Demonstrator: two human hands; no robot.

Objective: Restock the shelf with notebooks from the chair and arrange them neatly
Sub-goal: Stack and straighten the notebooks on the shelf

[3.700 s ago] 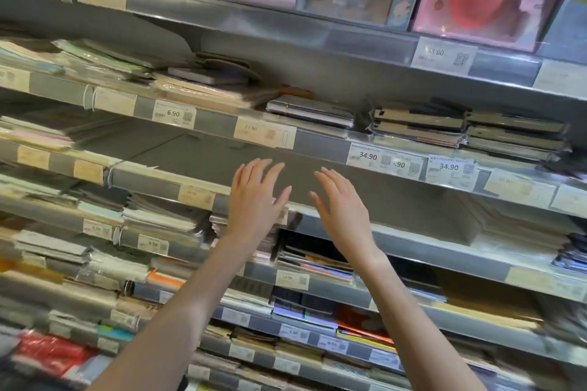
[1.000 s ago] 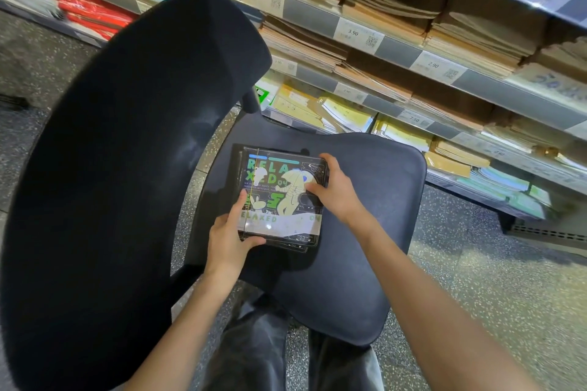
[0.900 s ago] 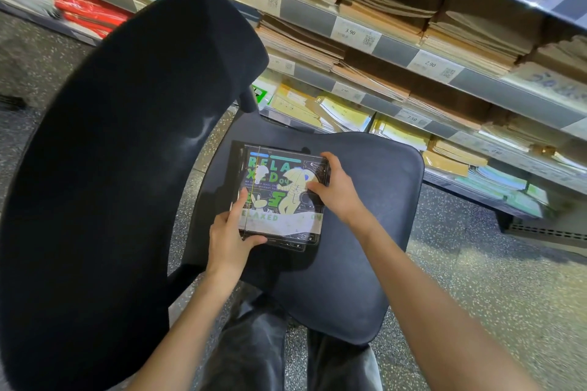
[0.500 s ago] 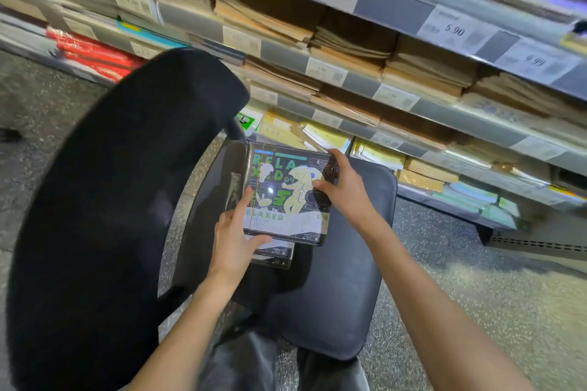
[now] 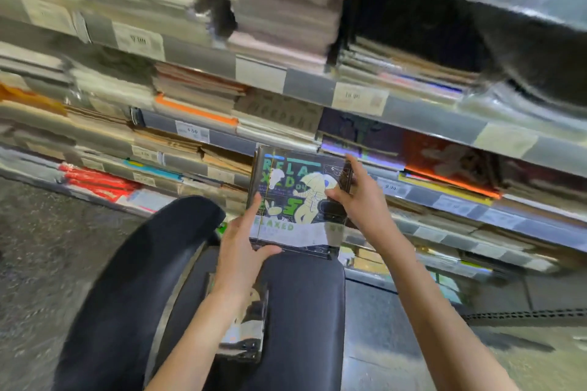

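I hold a black notebook with green "RELAXED" lettering and a pale cartoon figure, raised above the black chair and in front of the shelf rows. My left hand grips its lower left corner. My right hand grips its right edge near the top. More wrapped notebooks lie on the chair seat, partly hidden by my left forearm. The shelf ahead carries stacks of notebooks behind price tags; the picture is blurred.
The chair's black backrest curves at the lower left. Speckled floor lies to the left and lower right. Lower shelf rows hold red, orange and brown notebook stacks close behind the held notebook.
Both hands have lifted the notebook off the stack on the chair and raised it toward the shelves. My view has swung upward from the seat.
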